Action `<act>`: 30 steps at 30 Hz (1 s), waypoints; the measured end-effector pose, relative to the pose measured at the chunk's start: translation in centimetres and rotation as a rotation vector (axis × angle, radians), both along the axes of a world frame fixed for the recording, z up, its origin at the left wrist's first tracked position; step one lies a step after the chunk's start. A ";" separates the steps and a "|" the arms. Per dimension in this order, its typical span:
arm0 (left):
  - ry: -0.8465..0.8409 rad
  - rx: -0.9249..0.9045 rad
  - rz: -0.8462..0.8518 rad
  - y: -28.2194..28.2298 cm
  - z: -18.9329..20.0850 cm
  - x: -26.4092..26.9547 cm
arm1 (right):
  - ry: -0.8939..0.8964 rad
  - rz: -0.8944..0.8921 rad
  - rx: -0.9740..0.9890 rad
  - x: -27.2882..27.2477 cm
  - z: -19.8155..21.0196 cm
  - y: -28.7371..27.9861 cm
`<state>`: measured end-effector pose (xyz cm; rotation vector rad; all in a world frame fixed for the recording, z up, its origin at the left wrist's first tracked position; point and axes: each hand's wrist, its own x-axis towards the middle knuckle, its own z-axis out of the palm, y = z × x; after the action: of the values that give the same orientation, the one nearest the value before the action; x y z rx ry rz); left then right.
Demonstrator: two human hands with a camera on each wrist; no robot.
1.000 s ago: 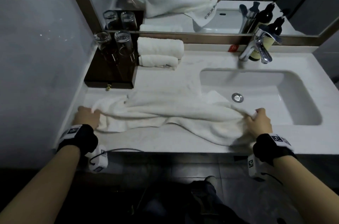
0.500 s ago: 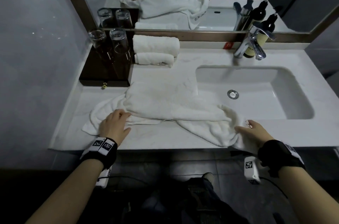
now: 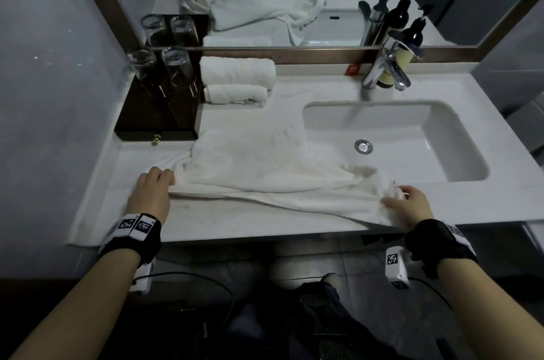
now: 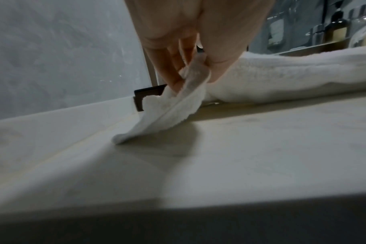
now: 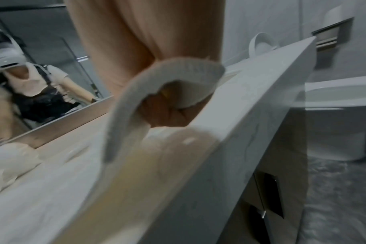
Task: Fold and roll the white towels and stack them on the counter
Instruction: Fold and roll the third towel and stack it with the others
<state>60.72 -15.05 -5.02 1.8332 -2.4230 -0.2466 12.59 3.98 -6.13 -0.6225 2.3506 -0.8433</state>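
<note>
A loose white towel lies crumpled along the counter in front of the sink. My left hand pinches its left end between thumb and fingers; the left wrist view shows that corner drooping from my left hand onto the counter. My right hand grips the right end at the front edge, and the right wrist view shows the towel hem looped over my curled right hand. Two rolled white towels sit stacked at the back, by the mirror.
A dark wooden tray with two upturned glasses stands at the back left, beside the wall. The sink basin and chrome tap take up the right half. Dark pump bottles stand behind the tap.
Both hands let the towel ends go and lay on the cloth half a second ago; now they hold the ends again and the towel is drawn out straighter between them.
</note>
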 end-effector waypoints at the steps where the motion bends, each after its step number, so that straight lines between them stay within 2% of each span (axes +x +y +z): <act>1: -0.008 -0.005 0.001 0.0 0.3 0.5 | 0.025 -0.031 0.004 -0.4 0.0 0.0; 3: -0.087 0.049 -0.007 0.2 0.8 1.2 | 0.029 -0.006 0.072 -0.5 -0.1 0.0; 6: -0.326 0.217 -0.021 1.0 1.2 0.8 | 0.065 0.123 0.167 1.0 -0.4 -0.2; 7: -0.305 0.212 -0.013 1.3 1.3 0.4 | 0.092 0.157 0.172 1.8 -0.5 -0.4; 10: -0.089 0.115 -0.046 2.2 1.2 -1.7 | 0.155 0.241 0.131 3.6 -0.8 -0.8; 13: 0.065 0.138 -0.249 3.2 1.0 -5.6 | 0.177 0.291 0.153 4.3 -0.8 -0.8; 17: 0.049 0.216 -0.589 5.2 -0.2 -12.4 | 0.188 0.228 0.114 3.5 -0.4 0.7; 20: -0.020 0.193 -0.702 6.3 -0.8 -16.1 | 0.225 0.157 0.132 2.1 0.0 2.6; 22: -0.022 0.195 -0.678 6.4 -1.0 -17.7 | 0.236 0.202 0.258 1.3 0.2 3.7; 25: 0.113 0.293 -0.517 5.1 -0.8 -19.5 | 0.288 0.281 0.394 0.7 1.0 3.4; 28: 0.189 0.287 -0.418 2.4 -0.5 -21.3 | 0.282 0.343 0.341 0.4 2.0 1.0; 30: 0.143 0.224 -0.408 0.4 -0.4 -22.4 | 0.259 0.384 0.275 0.4 2.4 -1.3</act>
<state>38.29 -14.64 -5.43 1.3110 -2.7317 -0.6780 12.94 2.68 -3.71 -1.0690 2.3959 -0.2759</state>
